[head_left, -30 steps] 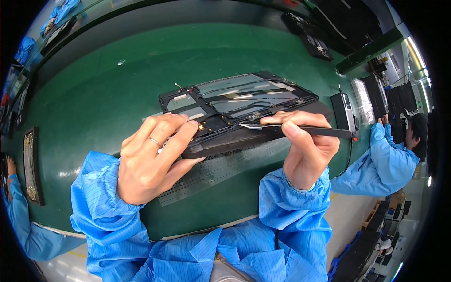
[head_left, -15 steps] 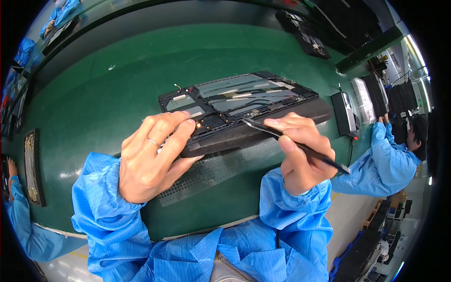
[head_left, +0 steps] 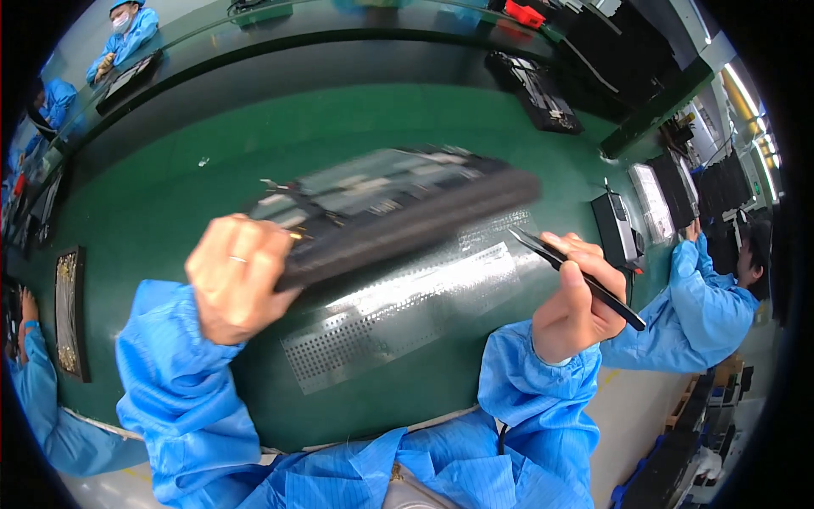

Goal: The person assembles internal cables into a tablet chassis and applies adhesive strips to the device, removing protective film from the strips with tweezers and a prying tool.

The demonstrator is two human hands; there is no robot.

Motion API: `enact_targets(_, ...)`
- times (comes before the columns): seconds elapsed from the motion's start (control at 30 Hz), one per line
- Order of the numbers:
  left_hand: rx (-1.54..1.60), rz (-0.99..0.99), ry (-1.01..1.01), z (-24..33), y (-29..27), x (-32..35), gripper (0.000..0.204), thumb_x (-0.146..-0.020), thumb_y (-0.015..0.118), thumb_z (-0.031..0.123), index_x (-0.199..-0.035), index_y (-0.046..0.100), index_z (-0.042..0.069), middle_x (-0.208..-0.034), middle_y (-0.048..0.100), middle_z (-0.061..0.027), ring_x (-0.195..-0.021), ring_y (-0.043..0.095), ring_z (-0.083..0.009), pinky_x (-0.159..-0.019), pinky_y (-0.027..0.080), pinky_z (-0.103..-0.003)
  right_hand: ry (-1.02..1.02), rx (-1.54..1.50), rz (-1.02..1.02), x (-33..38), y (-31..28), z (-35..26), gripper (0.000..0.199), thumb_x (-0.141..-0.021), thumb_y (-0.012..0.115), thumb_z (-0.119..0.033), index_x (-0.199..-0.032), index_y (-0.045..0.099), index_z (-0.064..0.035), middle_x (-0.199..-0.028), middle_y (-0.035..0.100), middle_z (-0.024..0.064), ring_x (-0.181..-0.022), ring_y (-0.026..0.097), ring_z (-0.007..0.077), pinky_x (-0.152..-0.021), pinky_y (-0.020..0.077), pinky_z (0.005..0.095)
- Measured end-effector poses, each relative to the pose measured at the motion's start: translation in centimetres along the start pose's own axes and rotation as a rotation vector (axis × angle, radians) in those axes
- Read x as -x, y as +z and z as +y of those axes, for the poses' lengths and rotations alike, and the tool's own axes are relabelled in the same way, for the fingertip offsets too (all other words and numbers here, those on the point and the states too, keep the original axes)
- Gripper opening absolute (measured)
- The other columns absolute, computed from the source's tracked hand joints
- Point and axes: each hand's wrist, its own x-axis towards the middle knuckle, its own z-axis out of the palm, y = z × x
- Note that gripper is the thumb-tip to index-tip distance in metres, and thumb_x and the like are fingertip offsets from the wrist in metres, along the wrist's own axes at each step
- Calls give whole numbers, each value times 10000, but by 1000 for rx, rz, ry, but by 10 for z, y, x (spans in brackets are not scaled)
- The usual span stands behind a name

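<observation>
A black tray-like block (head_left: 415,219) carries a flat device frame (head_left: 373,182) with clear panels and dark cables; both are smeared by motion. My left hand (head_left: 240,276) is closed on the block's left end, its thumb at the near side and its fingers over the top. Black tweezers (head_left: 585,284) sit between the thumb and fingers of my right hand (head_left: 581,293), their tips pointing up and left, apart from the block. Under and in front of the block lies a clear perforated sheet (head_left: 365,339) with rows of dark dots.
At the left stands a narrow tray of thin cables (head_left: 68,314). A black box-shaped device (head_left: 617,227) is at the right, beside a stack of clear trays (head_left: 651,204). Another loaded black tray (head_left: 534,93) lies far back. A co-worker in blue (head_left: 695,297) works at the right.
My left hand has moved left and the block with the frame has shifted left with it, uncovering more of the dotted sheet. The tweezers have come away from the frame, to the right.
</observation>
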Motion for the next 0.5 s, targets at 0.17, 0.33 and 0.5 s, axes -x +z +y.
enact_targets(0.17,-342,-169,-46,-57,-24,3,485,-380,664,-34,-831,486,-27,-779,480,-155,-680,482,-309,-588,412,-351,42,48,31,2,-9,8,144,-665,521,78,-808,526,58,-787,595,214,-711,559,248,-742,404,365)
enact_targets(0.33,-676,-312,-80,-136,-10,19,467,-468,685,22,-875,456,20,-870,461,-113,-765,466,-258,-668,413,-321,138,7,-26,7,-7,17,159,-653,530,112,-802,540,59,-792,598,197,-679,541,223,-705,408,344)
enact_targets(0.5,-759,-292,-228,-187,55,33,410,-589,674,164,-912,452,42,-884,470,-98,-791,484,-245,-646,437,-316,333,-23,-19,13,-2,23,120,-661,576,80,-775,559,48,-762,599,152,-679,520,171,-640,413,256)
